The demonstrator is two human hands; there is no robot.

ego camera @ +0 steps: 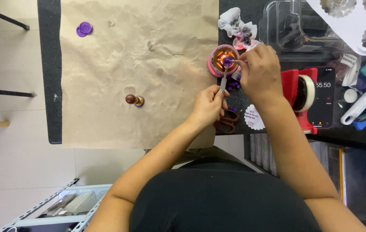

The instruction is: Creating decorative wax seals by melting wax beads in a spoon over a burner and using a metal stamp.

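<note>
Metal spoon (224, 77), purple wax, L hand (208, 106)

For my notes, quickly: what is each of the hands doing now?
Left hand: closed on the spoon handle.
Right hand: fingers pinched over the wax warmer; what they hold cannot be told.

Bright, even daylight fills the view, with soft, short shadows on the brown paper (135, 73). An orange glow shines from the small warmer (224, 60). Focus is sharp; the clear plastic tray (286, 23) shows mild glare.
</note>
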